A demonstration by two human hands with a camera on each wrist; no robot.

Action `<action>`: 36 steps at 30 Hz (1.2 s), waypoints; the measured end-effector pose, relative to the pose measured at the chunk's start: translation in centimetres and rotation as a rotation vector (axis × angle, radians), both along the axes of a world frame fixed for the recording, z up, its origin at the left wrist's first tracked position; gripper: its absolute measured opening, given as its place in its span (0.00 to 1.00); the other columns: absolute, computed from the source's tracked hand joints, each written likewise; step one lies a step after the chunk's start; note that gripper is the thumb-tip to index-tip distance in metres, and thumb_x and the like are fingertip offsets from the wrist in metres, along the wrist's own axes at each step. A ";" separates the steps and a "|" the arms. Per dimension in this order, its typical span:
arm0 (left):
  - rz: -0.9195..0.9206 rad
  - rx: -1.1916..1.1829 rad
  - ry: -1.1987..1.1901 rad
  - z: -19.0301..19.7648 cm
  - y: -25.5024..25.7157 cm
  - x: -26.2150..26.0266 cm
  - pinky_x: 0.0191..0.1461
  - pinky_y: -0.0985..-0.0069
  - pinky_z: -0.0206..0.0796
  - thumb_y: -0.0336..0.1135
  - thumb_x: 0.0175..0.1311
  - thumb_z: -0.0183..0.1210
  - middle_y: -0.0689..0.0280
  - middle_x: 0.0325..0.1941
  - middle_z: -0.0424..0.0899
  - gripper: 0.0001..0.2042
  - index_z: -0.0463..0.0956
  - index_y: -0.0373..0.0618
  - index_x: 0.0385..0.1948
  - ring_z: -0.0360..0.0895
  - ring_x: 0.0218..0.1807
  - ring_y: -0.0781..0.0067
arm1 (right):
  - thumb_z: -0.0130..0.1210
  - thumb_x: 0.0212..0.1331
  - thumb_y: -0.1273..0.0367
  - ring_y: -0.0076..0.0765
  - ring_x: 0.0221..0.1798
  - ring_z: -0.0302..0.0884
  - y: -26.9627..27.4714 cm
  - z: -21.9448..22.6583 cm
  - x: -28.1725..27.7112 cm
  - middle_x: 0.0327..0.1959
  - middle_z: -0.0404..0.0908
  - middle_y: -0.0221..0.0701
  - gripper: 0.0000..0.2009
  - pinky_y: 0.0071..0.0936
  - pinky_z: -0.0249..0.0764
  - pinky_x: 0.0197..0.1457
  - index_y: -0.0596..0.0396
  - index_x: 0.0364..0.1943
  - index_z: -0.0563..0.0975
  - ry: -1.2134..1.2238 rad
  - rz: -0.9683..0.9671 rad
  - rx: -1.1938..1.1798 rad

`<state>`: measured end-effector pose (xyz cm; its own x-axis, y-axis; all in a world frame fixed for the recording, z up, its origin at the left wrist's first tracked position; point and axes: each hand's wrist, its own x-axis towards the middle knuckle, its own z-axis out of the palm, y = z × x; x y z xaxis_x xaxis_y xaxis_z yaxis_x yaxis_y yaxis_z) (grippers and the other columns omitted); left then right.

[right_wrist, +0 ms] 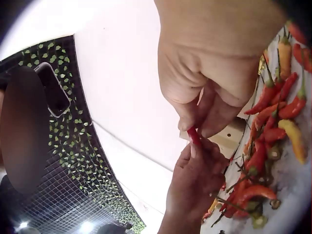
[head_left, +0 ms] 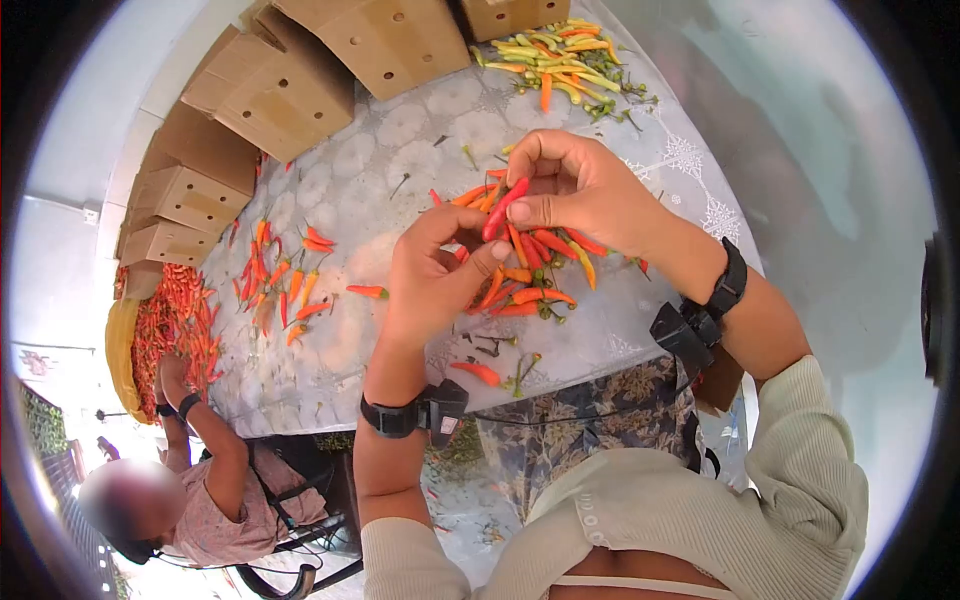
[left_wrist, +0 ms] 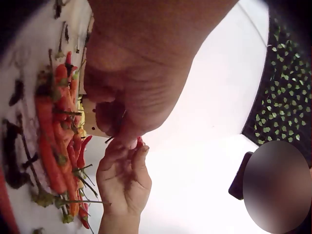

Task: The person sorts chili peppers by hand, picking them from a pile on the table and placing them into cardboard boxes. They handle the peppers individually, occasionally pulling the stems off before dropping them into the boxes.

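Note:
A glossy red chili pepper (head_left: 507, 208) is held above the table between both hands. My right hand (head_left: 585, 195) pinches it between thumb and bent fingers. The left hand (head_left: 430, 275) grips its lower end with thumb and curled index finger. In the right wrist view the red chili pepper (right_wrist: 194, 136) bridges the two sets of fingertips. Below the hands lies a loose pile of red and orange chili peppers (head_left: 540, 295), many with green stems. One orange-red chili pepper (head_left: 478, 374) lies nearer the table's front edge, beside loose stems (head_left: 522, 372).
Cardboard boxes (head_left: 270, 90) line the far side. Yellow-green peppers (head_left: 560, 60) lie at the back right, scattered red and orange peppers (head_left: 280, 275) on the left. Another person (head_left: 215, 490) sits at the left, hands at a large heap of red peppers (head_left: 175, 325). The tablecloth (head_left: 400, 130) is patterned.

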<state>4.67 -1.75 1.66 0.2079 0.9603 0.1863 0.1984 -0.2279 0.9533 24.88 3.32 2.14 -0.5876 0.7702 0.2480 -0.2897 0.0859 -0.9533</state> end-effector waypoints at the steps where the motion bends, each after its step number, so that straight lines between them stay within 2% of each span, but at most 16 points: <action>1: 0.008 -0.008 -0.033 -0.1 0.1 0.1 0.29 0.88 0.66 0.30 0.53 0.67 0.69 0.34 0.77 0.11 0.77 0.38 0.36 0.73 0.32 0.85 | 0.59 0.56 0.73 0.20 0.39 0.77 0.0 -0.1 -0.1 0.34 0.78 0.26 0.08 0.19 0.73 0.45 0.57 0.35 0.72 0.037 0.002 -0.008; 4: 0.074 -0.039 -0.036 0.5 -0.1 0.1 0.31 0.86 0.65 0.29 0.56 0.65 0.70 0.32 0.78 0.10 0.76 0.37 0.36 0.72 0.31 0.84 | 0.63 0.53 0.74 0.20 0.41 0.75 -0.1 -0.1 0.1 0.38 0.77 0.27 0.11 0.21 0.73 0.47 0.55 0.37 0.71 0.068 -0.031 -0.081; 7: 0.163 0.032 0.040 0.5 -0.1 -0.1 0.31 0.85 0.65 0.29 0.56 0.64 0.70 0.30 0.78 0.09 0.77 0.36 0.35 0.72 0.29 0.84 | 0.61 0.53 0.73 0.19 0.36 0.75 -0.4 -0.2 -0.2 0.31 0.78 0.25 0.09 0.21 0.73 0.41 0.57 0.37 0.73 -0.041 -0.162 0.166; 10: 0.175 0.124 0.089 0.0 0.0 -0.6 0.31 0.85 0.64 0.28 0.56 0.65 0.70 0.30 0.78 0.08 0.77 0.36 0.33 0.71 0.29 0.84 | 0.63 0.50 0.71 0.23 0.34 0.76 -0.6 -0.4 -0.5 0.31 0.78 0.29 0.11 0.22 0.73 0.39 0.56 0.37 0.76 -0.092 -0.129 0.207; 13: 0.170 0.197 0.085 -0.6 0.3 -0.7 0.27 0.85 0.61 0.28 0.52 0.67 0.71 0.27 0.77 0.07 0.79 0.39 0.30 0.71 0.28 0.83 | 0.63 0.51 0.72 0.27 0.36 0.75 -0.8 0.1 -0.6 0.31 0.79 0.29 0.08 0.24 0.70 0.40 0.56 0.34 0.78 -0.308 -0.257 0.567; 16: 0.165 0.238 0.086 -0.4 0.4 -0.4 0.26 0.84 0.59 0.28 0.50 0.67 0.71 0.25 0.76 0.06 0.79 0.40 0.28 0.71 0.27 0.82 | 0.64 0.48 0.70 0.33 0.33 0.74 -1.0 0.2 -0.6 0.28 0.78 0.31 0.08 0.26 0.69 0.38 0.56 0.31 0.80 -0.262 -0.272 0.482; 19: 0.135 0.243 0.148 0.5 0.0 -0.2 0.26 0.84 0.58 0.27 0.50 0.66 0.70 0.24 0.76 0.05 0.79 0.40 0.27 0.69 0.27 0.82 | 0.64 0.48 0.70 0.35 0.33 0.74 -0.8 -0.2 -0.5 0.30 0.79 0.32 0.08 0.26 0.69 0.39 0.56 0.33 0.79 -0.249 -0.270 0.558; 22: 0.065 0.291 0.160 0.4 0.2 -0.3 0.27 0.83 0.57 0.26 0.51 0.65 0.70 0.23 0.75 0.04 0.79 0.41 0.26 0.68 0.27 0.81 | 0.62 0.52 0.70 0.32 0.34 0.75 -0.9 0.2 -0.3 0.31 0.78 0.32 0.08 0.27 0.69 0.41 0.57 0.34 0.79 -0.322 -0.230 0.578; 25: 0.002 0.308 0.140 0.5 0.2 -0.4 0.27 0.81 0.57 0.25 0.51 0.64 0.71 0.24 0.76 0.03 0.79 0.41 0.26 0.67 0.27 0.81 | 0.58 0.58 0.69 0.27 0.37 0.75 -0.4 0.0 -0.1 0.31 0.78 0.31 0.07 0.24 0.70 0.43 0.58 0.36 0.78 -0.359 -0.058 0.349; 28: 0.007 0.202 0.003 0.2 0.1 -0.6 0.28 0.81 0.58 0.25 0.51 0.65 0.71 0.26 0.77 0.04 0.79 0.41 0.27 0.68 0.28 0.82 | 0.52 0.64 0.67 0.23 0.38 0.75 0.2 -0.3 0.0 0.32 0.78 0.29 0.09 0.22 0.71 0.44 0.59 0.40 0.76 -0.131 0.014 0.069; 29: 0.015 0.152 -0.063 0.1 0.1 -0.8 0.28 0.82 0.59 0.26 0.51 0.65 0.70 0.27 0.77 0.04 0.79 0.41 0.27 0.69 0.29 0.83 | 0.51 0.65 0.66 0.22 0.38 0.75 0.4 -0.2 0.1 0.33 0.78 0.29 0.10 0.21 0.71 0.43 0.59 0.42 0.76 -0.102 -0.048 0.047; 32: -0.059 0.050 -0.020 0.1 -0.1 -1.8 0.32 0.83 0.62 0.26 0.50 0.66 0.70 0.32 0.79 0.06 0.80 0.41 0.29 0.73 0.33 0.81 | 0.48 0.67 0.65 0.22 0.38 0.76 1.0 0.8 1.0 0.34 0.78 0.29 0.11 0.20 0.71 0.41 0.58 0.46 0.74 -0.068 -0.227 0.019; 35: -0.300 -0.164 0.000 1.1 -0.9 -1.4 0.36 0.82 0.66 0.25 0.50 0.67 0.68 0.35 0.80 0.09 0.80 0.40 0.33 0.75 0.36 0.79 | 0.45 0.68 0.65 0.22 0.39 0.76 1.8 1.1 2.2 0.38 0.78 0.30 0.11 0.21 0.70 0.40 0.56 0.46 0.73 -0.179 -0.380 0.037; 36: -0.363 -0.205 -0.064 1.6 -1.2 -1.0 0.36 0.81 0.67 0.25 0.49 0.67 0.67 0.35 0.80 0.10 0.80 0.40 0.35 0.75 0.36 0.79 | 0.46 0.68 0.66 0.23 0.40 0.76 2.2 0.7 2.4 0.37 0.78 0.30 0.11 0.22 0.71 0.41 0.56 0.46 0.73 -0.128 -0.435 0.083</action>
